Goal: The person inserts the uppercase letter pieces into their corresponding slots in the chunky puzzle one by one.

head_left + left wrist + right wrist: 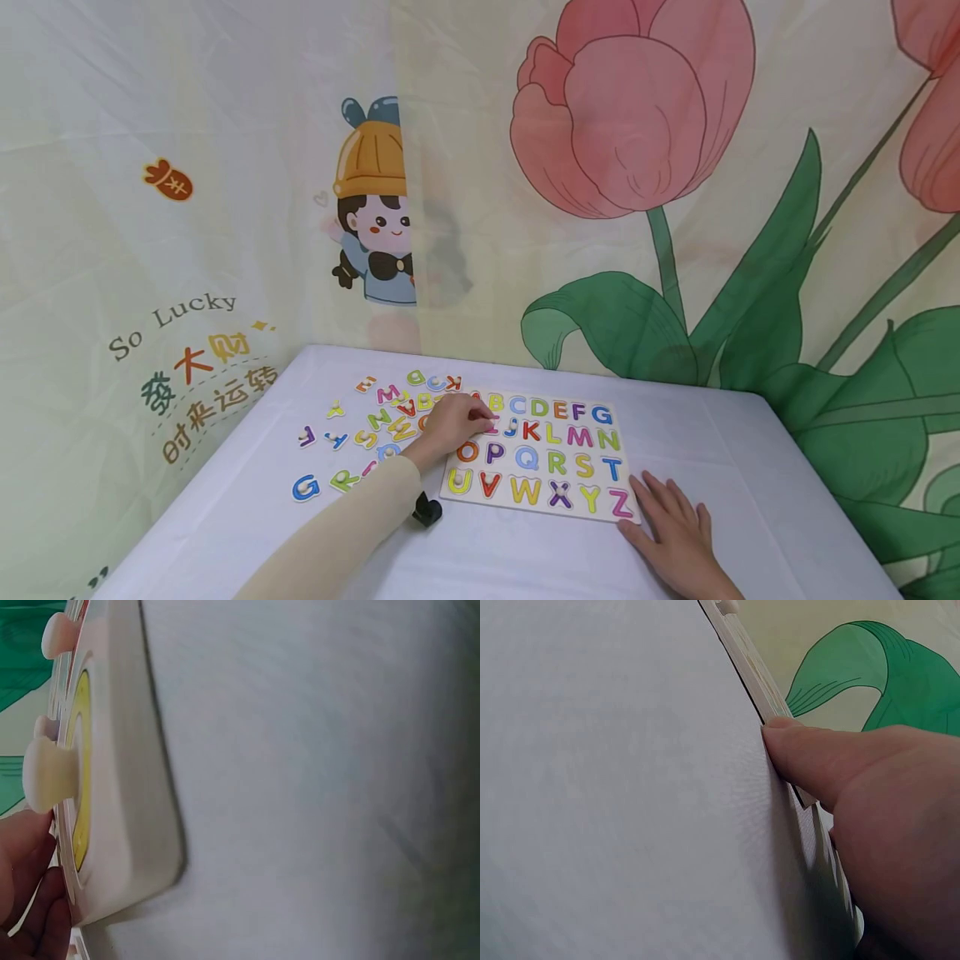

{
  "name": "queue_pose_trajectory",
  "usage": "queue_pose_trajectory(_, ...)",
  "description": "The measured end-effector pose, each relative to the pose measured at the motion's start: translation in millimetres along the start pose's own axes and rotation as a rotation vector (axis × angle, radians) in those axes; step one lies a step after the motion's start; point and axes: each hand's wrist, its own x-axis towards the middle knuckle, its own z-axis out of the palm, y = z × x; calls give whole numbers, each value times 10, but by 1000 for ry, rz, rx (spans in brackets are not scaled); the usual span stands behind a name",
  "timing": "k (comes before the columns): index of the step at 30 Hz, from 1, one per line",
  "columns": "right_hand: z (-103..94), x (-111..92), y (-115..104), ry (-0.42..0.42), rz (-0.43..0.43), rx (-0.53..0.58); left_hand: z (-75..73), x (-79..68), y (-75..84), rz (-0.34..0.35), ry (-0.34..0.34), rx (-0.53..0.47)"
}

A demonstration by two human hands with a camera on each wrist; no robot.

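The white alphabet puzzle board (pixel 540 511) lies on the table with rows of coloured letters, some carrying knobs. My left hand (pixel 450 423) reaches over its left side, thumb and fingertips pinching a pink letter piece (pixel 492 426) in the second row; the hand covers part of that row. In the left wrist view, curled fingers (pixel 34 900) show behind the knobbed yellow U piece (pixel 81 825). My right hand (pixel 678 533) rests spread at the board's near right corner by the Z. Its thumb (pixel 802 754) touches the board edge in the right wrist view.
Loose letter pieces lie scattered left of the board, among them a blue G (pixel 305 487), a green R (pixel 345 480) and a purple F (pixel 306 436). A small black object (pixel 427 509) sits near the left forearm. A printed curtain (pixel 465 167) hangs behind the table.
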Motion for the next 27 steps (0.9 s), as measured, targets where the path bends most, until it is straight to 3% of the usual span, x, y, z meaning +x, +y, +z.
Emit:
queue_pose_trajectory(11,26,2,-17,-10,4,-7,-24,-35,11,-7,-7,34)
queue_pose_trajectory(16,35,9,-17,-11,5,-3,-71,-49,-11,-3,-48,-5)
queue_pose_trajectory(22,31,14,-18,-26,9,2,-288,-138,-46,4,-94,-60)
queue_pose_trajectory(27,-15,19,-9,-24,12,-6,-570,-254,-22,56,-16,-38)
